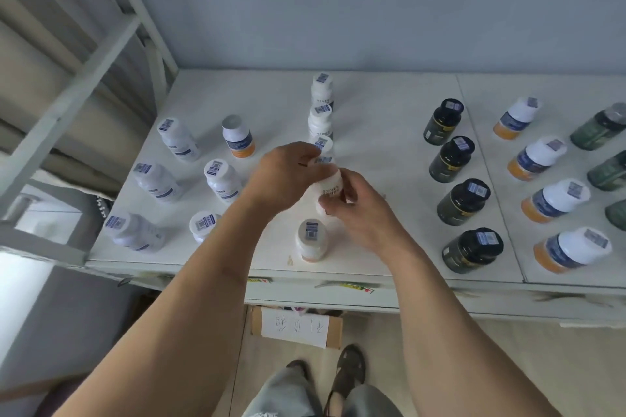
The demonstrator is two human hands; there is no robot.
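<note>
A: Where's the white bottle (328,187)?
B: Over mid table (379,152), tilted, btwn both hands.
A: Fingers?
B: L hand (288,176) curled round its cap end; R hand (359,210) clamped on the lower end. Orange-based bottle (311,240) stands just in front.

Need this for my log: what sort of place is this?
Probably a stockroom or packing room: rows of barcode-stickered bottles on a white table, a metal shelving frame at left, a cardboard box underneath.
</note>
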